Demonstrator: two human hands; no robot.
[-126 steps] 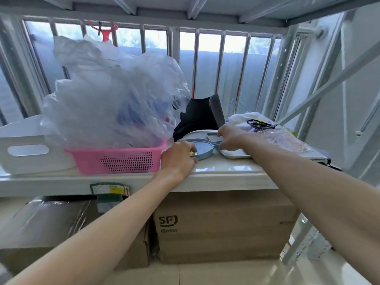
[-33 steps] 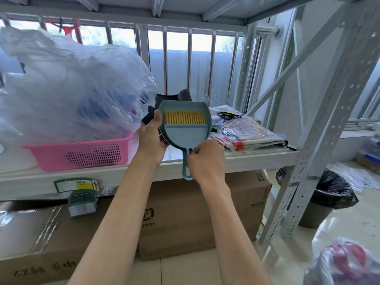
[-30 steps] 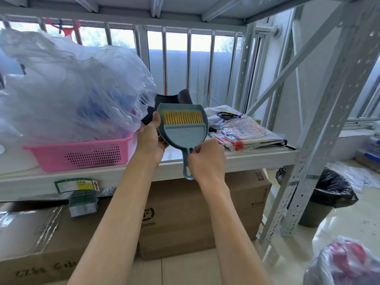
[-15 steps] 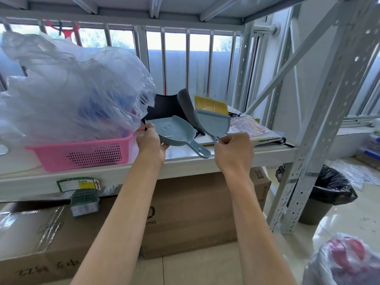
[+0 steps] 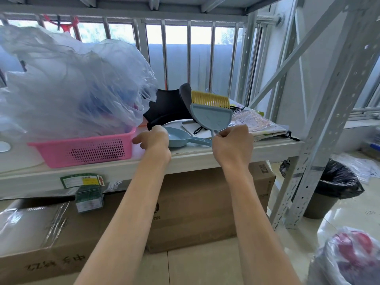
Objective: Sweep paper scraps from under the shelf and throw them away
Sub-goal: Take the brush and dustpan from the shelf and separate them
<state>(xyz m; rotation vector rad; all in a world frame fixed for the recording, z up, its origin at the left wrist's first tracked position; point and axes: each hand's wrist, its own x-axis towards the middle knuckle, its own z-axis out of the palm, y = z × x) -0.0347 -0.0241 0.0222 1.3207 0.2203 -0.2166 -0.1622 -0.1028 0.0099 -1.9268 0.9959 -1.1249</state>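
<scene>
Left hand: the left hand (image 5: 153, 138) had its fingers curled round the left edge of a small light blue plastic dustpan (image 5: 177, 138)
Dustpan: it lay flat and low at the front of the long white shelf board (image 5: 205, 158); its handle pointed right, toward the other hand; I could not tell if it touched the board
Right hand: the right hand (image 5: 232, 144) pinched the thin handle of a small light blue hand brush with yellow bristles (image 5: 211, 118); the fingers were closed tight on it
Brush: it stood upright in the air, bristles on top; it was above the dustpan handle and apart from the pan
On the board: a pink plastic basket with holes (image 5: 86, 150) sat just left of the left hand; a big clear crinkly plastic bag (image 5: 72, 85) filled it; a black cloth thing (image 5: 168, 105) sat behind the brush
Under the board: big brown cardboard boxes (image 5: 205, 202) stood on the pale floor
Bin: a round bin with a black bag (image 5: 333, 186) stood on the floor, just right of the grey metal shelf post (image 5: 320, 128)
</scene>
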